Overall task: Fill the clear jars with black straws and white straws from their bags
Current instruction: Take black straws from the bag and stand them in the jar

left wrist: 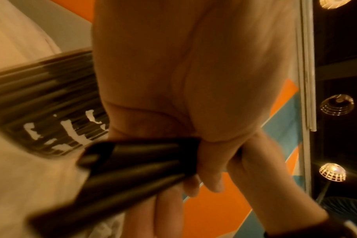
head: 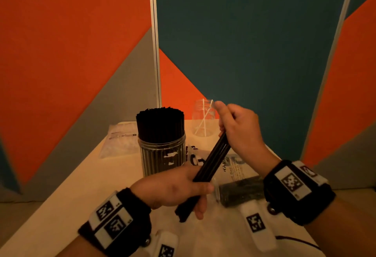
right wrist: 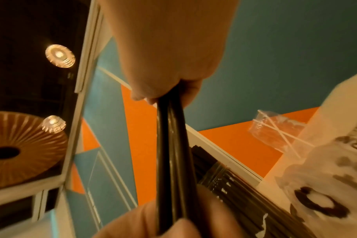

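Now both hands hold one small bundle of black straws [head: 211,163] slantwise above the table [head: 85,177]: the left hand [head: 175,187] is wrapped round its lower part, with the bottom ends sticking out below the fingers toward the near table edge, and the right hand [head: 240,126] grips its upper end, fingers curled over the tips. The left wrist view shows the fingers [left wrist: 212,169] closed across the bundle, and the right wrist view shows the straws running from one fist down to the other. Just behind the left hand stands the clear jar packed with black straws [head: 161,145], upright, its straw tops standing well above the rim; the bundle's upper end lies to the right of that jar and apart from it. Under the raised bundle lies a printed plastic bag [head: 234,167] with more black straws inside it, flat on the table between the two wrists. Farther back, near the wall panels [head: 254,43], stands a second clear jar [head: 203,118] holding only a few white straws [head: 204,117], with open table between it and the full jar. A bag of white straws [head: 120,138] lies at the table's far left corner, beside the full jar.
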`<state>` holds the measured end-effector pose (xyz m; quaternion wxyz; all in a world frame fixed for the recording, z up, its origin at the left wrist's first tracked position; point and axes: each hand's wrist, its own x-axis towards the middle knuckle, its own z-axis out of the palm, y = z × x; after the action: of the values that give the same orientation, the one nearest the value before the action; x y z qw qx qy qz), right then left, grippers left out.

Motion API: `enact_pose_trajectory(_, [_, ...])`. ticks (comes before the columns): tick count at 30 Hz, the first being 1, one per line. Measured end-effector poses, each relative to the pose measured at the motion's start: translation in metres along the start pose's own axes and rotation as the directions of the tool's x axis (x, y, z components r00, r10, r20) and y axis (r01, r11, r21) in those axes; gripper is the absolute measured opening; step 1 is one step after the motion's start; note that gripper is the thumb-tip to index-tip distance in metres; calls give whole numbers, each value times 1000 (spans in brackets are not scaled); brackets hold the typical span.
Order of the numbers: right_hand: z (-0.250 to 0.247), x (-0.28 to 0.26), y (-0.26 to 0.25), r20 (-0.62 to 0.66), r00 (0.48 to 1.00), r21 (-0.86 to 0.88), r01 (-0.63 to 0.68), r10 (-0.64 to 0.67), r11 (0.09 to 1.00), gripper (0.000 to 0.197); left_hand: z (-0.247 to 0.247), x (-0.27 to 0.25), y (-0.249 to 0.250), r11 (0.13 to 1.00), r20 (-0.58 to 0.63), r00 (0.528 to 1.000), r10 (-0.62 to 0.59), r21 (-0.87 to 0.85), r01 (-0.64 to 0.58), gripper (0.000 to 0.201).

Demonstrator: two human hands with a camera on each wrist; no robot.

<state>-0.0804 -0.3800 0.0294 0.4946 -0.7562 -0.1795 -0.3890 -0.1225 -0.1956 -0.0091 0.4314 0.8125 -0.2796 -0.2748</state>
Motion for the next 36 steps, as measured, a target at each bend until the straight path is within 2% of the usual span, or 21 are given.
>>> enact_pose_trajectory(2, [14,2,-13,30,989,-34,147,-146,989,52,-1,5,-4,999,12,1000,-28,-35,28,25])
enact_pose_trajectory(4, [26,3,-26,106,956,-81,282,-273,956,53,-5,9,-8,999,-10,999,-39,-13,39,23])
enact_pose_trajectory(6, [36,7,-34,204,930,-53,322,-305,945,50,-10,9,-13,999,-48,998,-40,1,40,20])
enact_pose_trajectory(7, [40,11,-36,227,931,7,293,-287,956,50,-14,7,-16,999,-75,996,-39,2,39,18])
enact_pose_trajectory(10, [48,32,-34,236,962,248,74,-134,966,53,-27,-3,-28,998,-203,979,-14,62,27,17])
enact_pose_trajectory(11, [51,41,-31,264,958,253,40,-109,967,46,-32,-8,-31,994,-254,967,0,103,26,17])
enact_pose_trajectory(12, [54,49,-24,325,940,181,44,-102,983,36,-36,-13,-32,990,-296,955,17,138,25,18])
enact_pose_trajectory(13, [58,56,-17,438,894,45,81,-93,996,33,-40,-18,-33,988,-323,946,35,151,15,17])
enact_pose_trajectory(15, [67,66,-1,695,719,-190,199,-11,961,61,-47,-26,-33,991,-365,928,74,129,-28,13])
enact_pose_trajectory(16, [72,68,5,770,637,-244,242,36,939,75,-51,-30,-32,990,-393,915,96,131,-48,11])
enact_pose_trajectory(17, [78,68,11,810,583,-266,272,62,925,85,-54,-33,-31,987,-422,899,121,145,-65,12])
enact_pose_trajectory(18, [83,68,16,829,555,-274,291,71,917,89,-57,-36,-31,984,-447,882,148,159,-85,14])
enact_pose_trajectory(20, [93,67,25,823,563,-292,297,80,909,86,-61,-41,-29,978,-497,847,189,170,-119,15])
enact_pose_trajectory(22, [97,66,29,787,614,-283,269,62,921,74,-64,-42,-25,970,-548,804,233,192,-150,14])
enact_pose_trajectory(25, [98,66,32,741,672,-227,245,3,943,60,-69,-40,-19,956,-639,711,294,183,-231,10])
enact_pose_trajectory(27, [97,66,33,726,687,-208,263,-32,942,55,-73,-38,-15,944,-687,650,324,195,-264,15])
enact_pose_trajectory(31, [98,61,32,693,718,-155,239,-67,959,50,-80,-29,-10,913,-733,544,408,322,-251,15])
enact_pose_trajectory(33, [99,60,33,686,723,-138,241,-83,961,46,-82,-21,-11,911,-736,536,412,345,-226,16])
enact_pose_trajectory(36, [99,63,32,702,709,-149,234,-64,961,43,-82,-13,-17,894,-704,558,438,404,-192,18])
